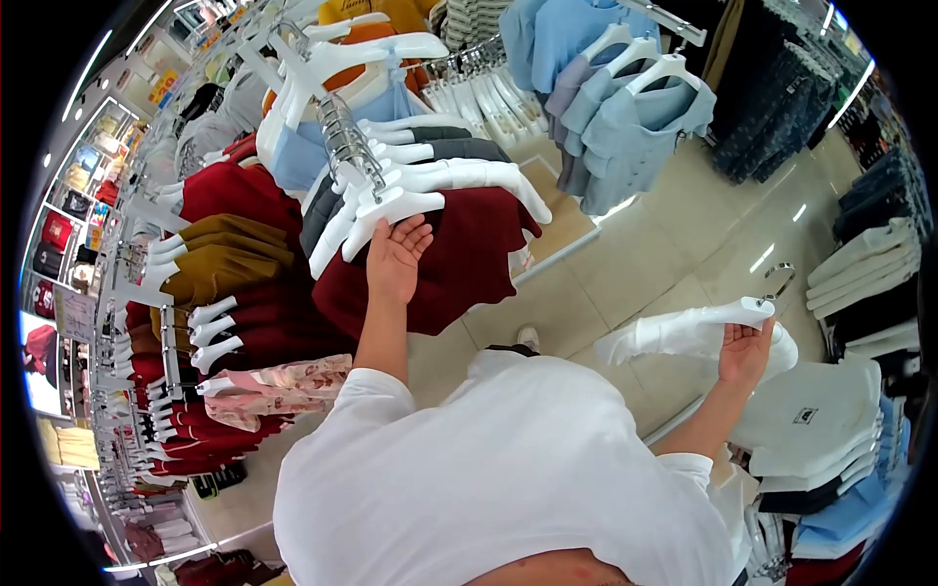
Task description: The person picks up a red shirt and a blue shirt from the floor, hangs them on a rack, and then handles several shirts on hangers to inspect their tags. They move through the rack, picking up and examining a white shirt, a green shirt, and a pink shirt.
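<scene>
My left hand (395, 262) is raised at the rack, palm toward me and fingers loosely apart. Its fingertips are just below a white hanger (399, 207) at the front of the row; whether they touch it I cannot tell. Around that hanger hang dark red garments (454, 259) and a white one. Out to the right, my right hand (745, 352) grips a white hanger (738, 312) near its middle, below the metal hook. A white garment (657, 335) hangs from this hanger, off any rail.
Light blue tops (640, 132) hang on a rack ahead. Mustard garments (230, 259) and a pink floral piece (278, 389) hang at left. Pale T-shirts (811, 420) and jeans (772, 107) hang at right. The floor (625, 259) is tiled.
</scene>
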Demonstrator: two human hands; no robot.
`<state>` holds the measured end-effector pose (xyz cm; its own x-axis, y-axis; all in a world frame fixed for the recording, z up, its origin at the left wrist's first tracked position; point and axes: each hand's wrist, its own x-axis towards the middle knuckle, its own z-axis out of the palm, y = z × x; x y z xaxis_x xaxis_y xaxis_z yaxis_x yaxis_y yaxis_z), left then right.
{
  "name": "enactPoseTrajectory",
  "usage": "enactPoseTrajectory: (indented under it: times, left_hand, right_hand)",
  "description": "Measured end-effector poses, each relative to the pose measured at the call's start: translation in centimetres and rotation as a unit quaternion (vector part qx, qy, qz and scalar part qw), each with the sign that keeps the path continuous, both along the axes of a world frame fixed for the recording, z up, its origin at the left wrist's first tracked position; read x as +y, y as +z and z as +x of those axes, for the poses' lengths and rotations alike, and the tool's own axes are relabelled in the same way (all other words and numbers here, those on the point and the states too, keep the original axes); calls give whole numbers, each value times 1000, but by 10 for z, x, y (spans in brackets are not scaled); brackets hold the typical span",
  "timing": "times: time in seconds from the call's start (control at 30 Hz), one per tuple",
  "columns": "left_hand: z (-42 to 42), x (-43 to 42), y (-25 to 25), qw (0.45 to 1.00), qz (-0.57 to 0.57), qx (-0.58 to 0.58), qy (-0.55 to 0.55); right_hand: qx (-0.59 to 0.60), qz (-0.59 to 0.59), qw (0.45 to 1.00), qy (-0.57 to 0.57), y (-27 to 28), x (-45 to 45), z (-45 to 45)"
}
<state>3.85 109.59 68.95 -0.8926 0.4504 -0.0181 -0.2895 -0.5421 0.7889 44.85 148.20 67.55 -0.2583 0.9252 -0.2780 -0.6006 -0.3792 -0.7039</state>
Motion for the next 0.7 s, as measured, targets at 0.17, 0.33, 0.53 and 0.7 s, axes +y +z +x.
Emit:
enactPoseTrajectory:
  times: [0.17, 0.33, 0.53, 0.7]
  left_hand:
    - [-2, 1, -7, 999, -14, 17, -37]
    - [-21, 13, -30, 996, -35, 44, -62]
    - [-34, 20, -38, 984, -151, 95, -8]
    - [-39, 18, -49, 982, -151, 117, 7]
  right_hand:
    - [-12, -9, 999, 47, -14, 27, -45]
    - [-18, -36, 998, 41, -10, 57, -107]
    - [-5, -22, 1000, 15, 6, 96, -162]
    - [-4, -19, 1000, 0, 11, 115, -194]
